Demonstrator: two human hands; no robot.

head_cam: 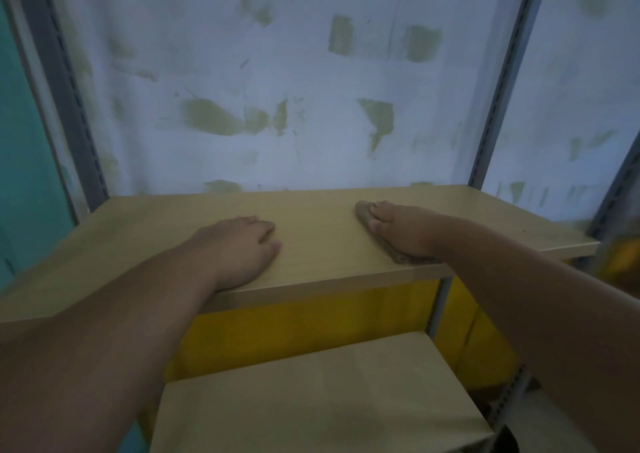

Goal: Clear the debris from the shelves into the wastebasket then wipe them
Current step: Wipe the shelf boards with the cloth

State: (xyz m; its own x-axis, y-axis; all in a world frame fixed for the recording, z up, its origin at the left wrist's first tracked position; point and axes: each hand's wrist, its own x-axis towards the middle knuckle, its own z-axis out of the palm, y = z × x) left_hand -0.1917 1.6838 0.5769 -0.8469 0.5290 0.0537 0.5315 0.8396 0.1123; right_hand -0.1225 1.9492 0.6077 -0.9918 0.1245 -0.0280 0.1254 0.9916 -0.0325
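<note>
On the upper shelf, the right hand presses a grey cloth flat (wiping underway, seemingly); the left hand rests spread. Next: sweep the cloth across evenly.

I see the upper shelf as pale wood-look laminate, smooth and matt, the lower shelf the same; the cloth under my right hand looks grey-brown, coarse and dull; the uprights are grey painted metal; the wall is matt, patchy, peeling paint
</note>
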